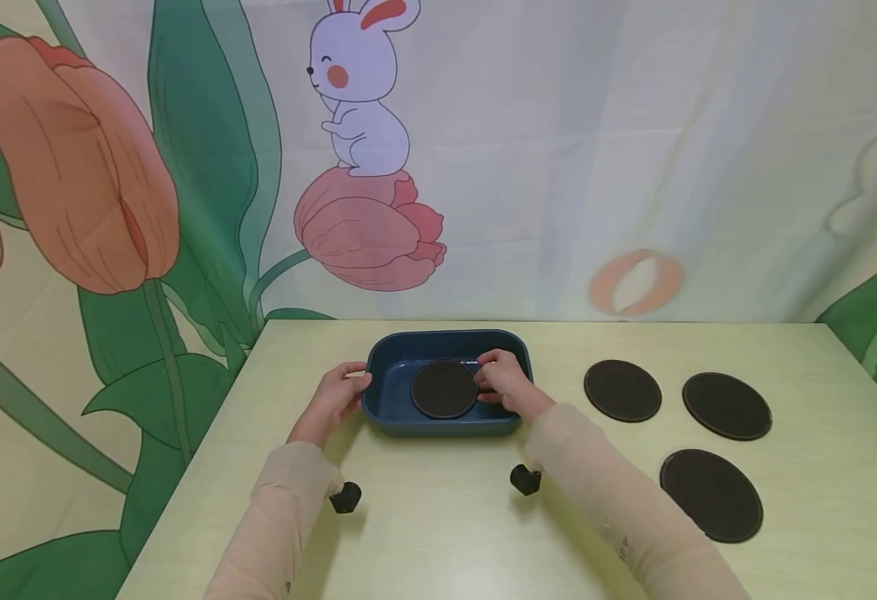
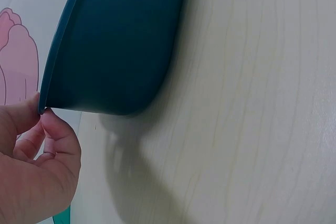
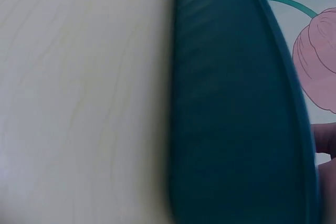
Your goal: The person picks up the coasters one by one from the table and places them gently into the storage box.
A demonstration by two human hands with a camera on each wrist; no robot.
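Note:
A dark blue rectangular dish with rounded corners stands near the back of the table. My left hand is at its left end; in the left wrist view the thumb and forefinger pinch the dish's rim. Inside the dish is a black round coaster. My right hand reaches over the dish's right end, its curled fingers at the coaster's right edge. In the right wrist view the dish's outer wall hides most of that hand.
Three more black coasters lie on the table at right: one nearest the dish, another farther right, and a front one partly behind the right sleeve. A printed curtain hangs behind the table's back edge.

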